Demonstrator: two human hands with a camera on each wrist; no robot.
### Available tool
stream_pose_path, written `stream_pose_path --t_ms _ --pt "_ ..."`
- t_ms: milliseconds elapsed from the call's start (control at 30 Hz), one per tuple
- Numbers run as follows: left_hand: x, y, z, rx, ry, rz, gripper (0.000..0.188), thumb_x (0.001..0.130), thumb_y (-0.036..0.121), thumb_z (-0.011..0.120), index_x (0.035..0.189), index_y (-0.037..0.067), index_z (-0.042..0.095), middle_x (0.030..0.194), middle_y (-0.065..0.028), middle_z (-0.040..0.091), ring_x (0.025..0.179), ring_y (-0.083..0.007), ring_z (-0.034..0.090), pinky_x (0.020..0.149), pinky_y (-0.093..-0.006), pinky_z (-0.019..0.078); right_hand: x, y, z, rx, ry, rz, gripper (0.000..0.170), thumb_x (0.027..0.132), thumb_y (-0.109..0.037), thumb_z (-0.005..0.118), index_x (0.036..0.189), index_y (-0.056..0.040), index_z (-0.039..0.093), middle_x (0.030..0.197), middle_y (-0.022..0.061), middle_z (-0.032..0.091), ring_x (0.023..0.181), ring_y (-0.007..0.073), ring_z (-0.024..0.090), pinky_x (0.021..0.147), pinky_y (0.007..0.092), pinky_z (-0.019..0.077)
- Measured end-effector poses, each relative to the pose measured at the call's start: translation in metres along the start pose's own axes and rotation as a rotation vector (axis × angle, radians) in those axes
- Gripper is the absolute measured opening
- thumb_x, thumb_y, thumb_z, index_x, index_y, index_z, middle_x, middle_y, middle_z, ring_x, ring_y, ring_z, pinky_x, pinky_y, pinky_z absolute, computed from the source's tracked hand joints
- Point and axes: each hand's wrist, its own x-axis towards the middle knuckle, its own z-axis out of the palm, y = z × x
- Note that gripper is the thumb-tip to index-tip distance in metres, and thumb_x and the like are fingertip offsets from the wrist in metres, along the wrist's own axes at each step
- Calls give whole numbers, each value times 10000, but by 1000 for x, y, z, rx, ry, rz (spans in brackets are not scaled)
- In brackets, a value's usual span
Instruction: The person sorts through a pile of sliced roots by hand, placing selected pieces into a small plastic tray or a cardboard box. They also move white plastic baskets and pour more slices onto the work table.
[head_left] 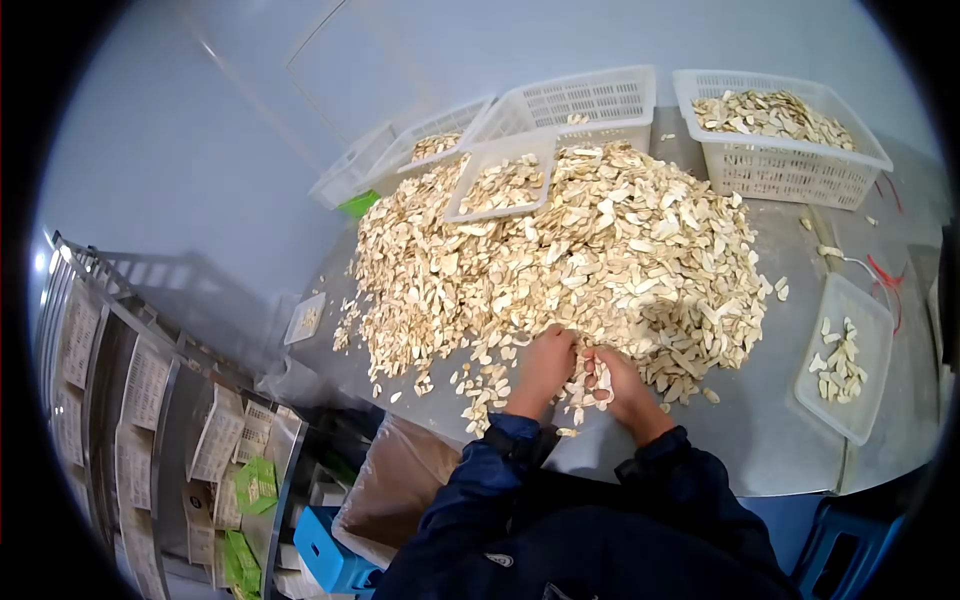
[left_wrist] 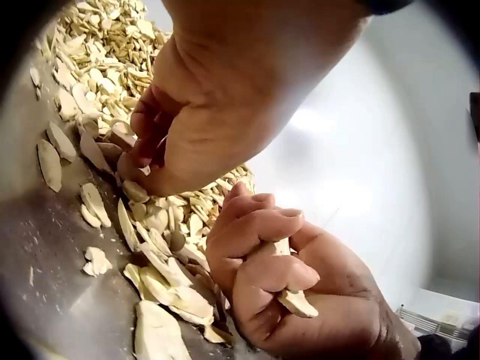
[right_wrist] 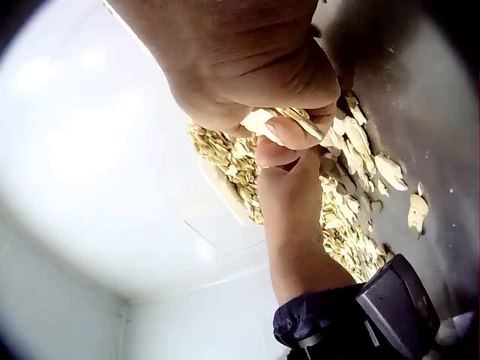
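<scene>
A large heap of pale dried slices (head_left: 620, 240) covers the middle of the table. My left hand (head_left: 546, 368) is at its near edge, fingers bent, with thumb and fingertips pinching a slice (left_wrist: 129, 166) among others in the left wrist view. Close beside it, my right hand (head_left: 624, 388) curls its fingers round a few slices; one slice end (left_wrist: 298, 303) pokes out below the fingers. In the right wrist view, slices (right_wrist: 261, 122) show between the right thumb and fingers. Loose slices (left_wrist: 161, 334) lie on the metal under both hands.
A shallow tray (head_left: 548, 180) of slices sits on the heap. Slotted white baskets (head_left: 775, 180) line the back, and a flat tray (head_left: 875, 400) with some slices lies at right. A lined bin (head_left: 395, 480) and blue stool (head_left: 325, 555) stand below left, near a rack (head_left: 180, 400).
</scene>
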Motion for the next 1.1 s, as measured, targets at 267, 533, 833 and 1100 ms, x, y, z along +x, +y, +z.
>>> stream_pose_path --t_ms 267,533,833,1100 --pt "-15 -28 -27 52 -179 -86 204 865 270 662 883 68 686 830 -141 655 801 -354 659 673 -450 517 -6 1 6 -92 19 36 233 964 -300 572 1058 -95 632 867 -6 555 689 100 522 550 239 352" --pt "23 13 8 101 19 20 206 839 138 679 1041 97 670 971 -139 633 858 -352 674 724 -447 558 -4 1 -5 -187 35 8 246 963 -324 567 1036 -101 639 866 -13 559 682 101 540 549 244 368" --pt "-6 -19 -18 -187 -49 -145 213 851 148 705 1046 68 675 857 -108 679 734 -225 674 614 -337 508 -3 5 -1 -186 17 39 293 982 -364 533 1075 -104 631 887 -9 598 687 103 562 556 250 388" --pt "-5 -22 -26 -473 30 -171 191 941 188 671 1051 32 672 756 -25 600 699 -81 561 640 -253 466 -8 -1 2 -164 10 94 305 993 -382 506 1068 -117 638 926 -9 601 715 104 559 559 255 378"
